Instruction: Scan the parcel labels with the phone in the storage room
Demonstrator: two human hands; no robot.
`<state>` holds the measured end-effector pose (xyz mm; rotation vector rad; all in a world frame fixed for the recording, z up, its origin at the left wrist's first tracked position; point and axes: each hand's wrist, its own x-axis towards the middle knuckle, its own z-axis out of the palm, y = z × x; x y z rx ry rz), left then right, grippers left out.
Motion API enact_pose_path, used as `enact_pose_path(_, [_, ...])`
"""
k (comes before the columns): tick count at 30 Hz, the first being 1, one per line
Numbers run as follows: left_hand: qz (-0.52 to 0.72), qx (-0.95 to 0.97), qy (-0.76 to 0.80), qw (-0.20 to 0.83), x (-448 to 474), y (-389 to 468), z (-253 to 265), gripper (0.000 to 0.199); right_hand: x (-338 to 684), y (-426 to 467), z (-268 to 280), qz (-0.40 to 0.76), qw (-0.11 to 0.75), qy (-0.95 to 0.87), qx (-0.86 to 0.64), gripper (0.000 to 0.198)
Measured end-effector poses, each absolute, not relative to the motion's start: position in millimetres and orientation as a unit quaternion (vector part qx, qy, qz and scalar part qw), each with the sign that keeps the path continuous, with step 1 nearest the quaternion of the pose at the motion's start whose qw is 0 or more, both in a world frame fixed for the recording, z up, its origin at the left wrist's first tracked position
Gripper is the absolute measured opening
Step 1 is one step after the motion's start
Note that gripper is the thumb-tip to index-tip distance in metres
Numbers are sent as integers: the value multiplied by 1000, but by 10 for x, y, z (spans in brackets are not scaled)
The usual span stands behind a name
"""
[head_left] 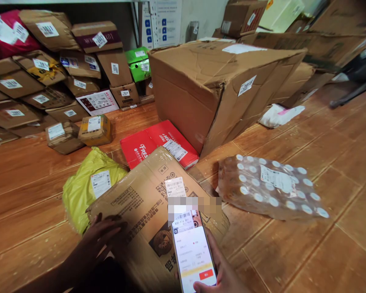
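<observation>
My left hand (99, 238) rests flat on the near left corner of a tape-wrapped cardboard box (140, 203) that lies tilted on the floor in front of me. A white barcode label (175, 186) is stuck on its top. My right hand (221, 270) holds a smartphone (193, 252) upright over the box, its lit screen showing a scanning page with a red button. A yellow plastic parcel (88, 185) lies against the box's left side.
A red flat box (158, 144) lies behind it, a large dented carton (219, 85) further back. A shrink-wrapped pack of bottles (271, 187) lies to the right. Stacked labelled parcels (49, 77) fill the left wall. The floor (323, 244) is wood-look tile.
</observation>
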<state>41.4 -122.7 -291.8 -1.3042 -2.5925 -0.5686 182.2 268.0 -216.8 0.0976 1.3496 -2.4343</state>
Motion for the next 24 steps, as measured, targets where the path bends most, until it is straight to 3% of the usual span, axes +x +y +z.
enact_pose_path(3, [-187,-431,-879,82,433,-1216,-2936,47,1800,2688,-2144,-861,180,475,32,91])
enact_pose_path(8, [-195,-427,-881,58,431,-1194,-2895,50,1753,2707,-1976,-844,211,489,72,127])
enact_pose_path(10, [-199,-436,-875,60,414,-1180,-2856,50,1757,2726,-1897,-855,222,460,90,132])
enact_pose_path(18, [-189,-426,-884,31,429,-1116,-2744,48,1769,2782,-1815,-865,251,421,111,107])
enact_pose_path(24, [-180,-448,-874,59,401,-1106,-2743,46,1771,2753,-1844,-872,225,420,111,108])
